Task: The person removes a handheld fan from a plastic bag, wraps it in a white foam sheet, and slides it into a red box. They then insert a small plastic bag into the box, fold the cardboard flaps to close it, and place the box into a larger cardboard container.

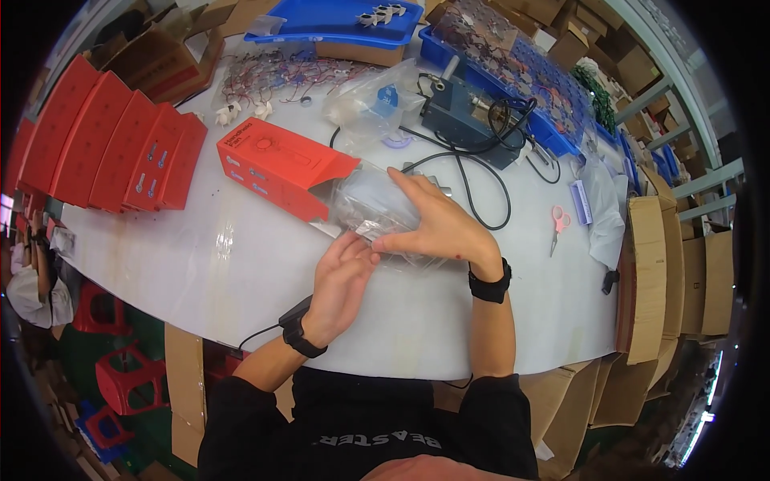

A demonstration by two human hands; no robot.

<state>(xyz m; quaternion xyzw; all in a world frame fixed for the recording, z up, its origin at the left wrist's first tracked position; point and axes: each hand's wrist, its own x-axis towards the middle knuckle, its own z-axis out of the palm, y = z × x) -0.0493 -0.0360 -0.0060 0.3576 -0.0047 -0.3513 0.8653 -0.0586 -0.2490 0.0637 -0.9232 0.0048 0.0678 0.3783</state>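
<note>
On the white table in front of me lies a red box (281,164), tilted toward the right, its open end and flaps facing my hands. A clear plastic bag (373,196) with something pale inside sits right at that opening. My right hand (441,220) grips the bag from the right, its fingers over the far side and thumb on the near side. My left hand (343,276) has its fingers bent together at the bag's near edge, beside the right thumb. What exactly the bag contains is blurred by the plastic.
Several red boxes (104,144) stand in a row at the left. A dark blue machine (473,116) with black cables stands beyond my right hand. Pink scissors (559,224) lie to the right. Blue trays (337,22) and small wired parts (281,76) fill the far side.
</note>
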